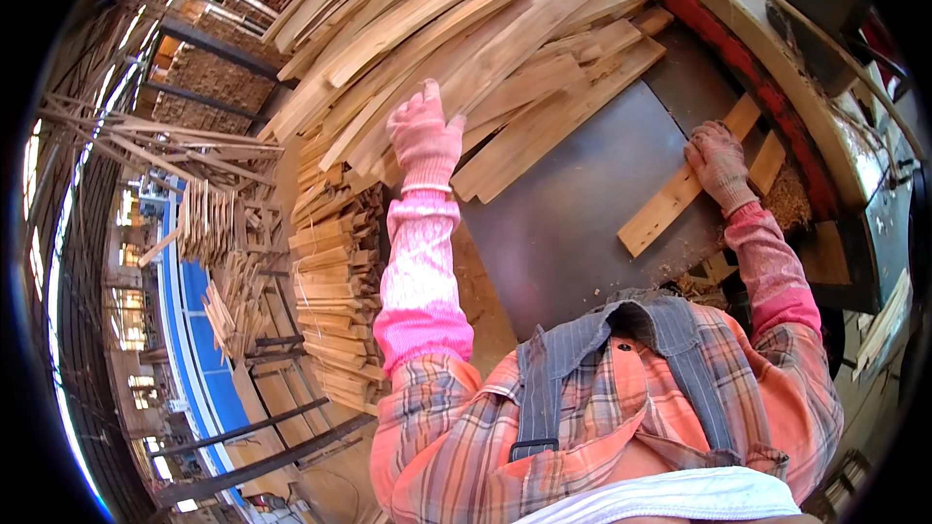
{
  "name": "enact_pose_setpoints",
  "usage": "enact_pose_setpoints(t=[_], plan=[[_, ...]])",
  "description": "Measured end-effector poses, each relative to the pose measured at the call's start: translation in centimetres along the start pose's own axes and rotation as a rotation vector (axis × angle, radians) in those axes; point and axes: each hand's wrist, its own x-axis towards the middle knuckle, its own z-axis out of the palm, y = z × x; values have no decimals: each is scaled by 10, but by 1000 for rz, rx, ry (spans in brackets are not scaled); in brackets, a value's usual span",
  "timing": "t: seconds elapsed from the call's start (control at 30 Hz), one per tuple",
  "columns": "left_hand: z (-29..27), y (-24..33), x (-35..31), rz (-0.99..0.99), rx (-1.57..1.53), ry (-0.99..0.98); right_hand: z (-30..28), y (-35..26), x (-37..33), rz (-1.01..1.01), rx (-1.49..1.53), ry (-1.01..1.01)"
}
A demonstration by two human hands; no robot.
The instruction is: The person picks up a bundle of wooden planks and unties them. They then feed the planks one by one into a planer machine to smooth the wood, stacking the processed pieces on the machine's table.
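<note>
My left hand [427,139], in a pinkish knit glove, is at the near end of a long pale wooden board [544,29] on top of a loose pile. Its fingers lie along one edge of that end and the thumb along the other. My right hand [718,167], also gloved, is closed over a shorter wooden board [663,211] that slants across the grey metal tabletop [573,233]. The right fingertips are partly hidden by the hand. A short wooden piece [767,163] lies just right of that hand.
A red-edged machine rail [748,53] curves along the right, with wood shavings [788,199] beside it. Stacked wood strips [335,301] stand left of the table. Farther left are a blue-and-white conveyor-like structure [199,330] and dark metal bars [262,461].
</note>
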Motion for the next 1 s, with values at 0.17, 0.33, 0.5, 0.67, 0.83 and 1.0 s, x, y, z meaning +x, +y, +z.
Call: enact_pose_setpoints(t=[0.17, 0.33, 0.5, 0.67, 0.83, 1.0], plan=[[-8, 45, -61, -30, -225, -40, -10, 5, 4, 330, -35, -111], [31, 70, -139, 3, -365, -43, -14, -48, 14, 99, 55, 26], [31, 107, -162, 105, -504, -373, -7, -103, 31, -42, 77, -6], [40, 83, -130, 346, -441, 76, -3, -107, 36, -11, 35, -245], [3, 26, -16, -36, 60, -193, 2, -54, 13, 58, -41, -92], [24, -24, -2, 103, 56, -6, -2, -17, 12, 91, -29, -160]])
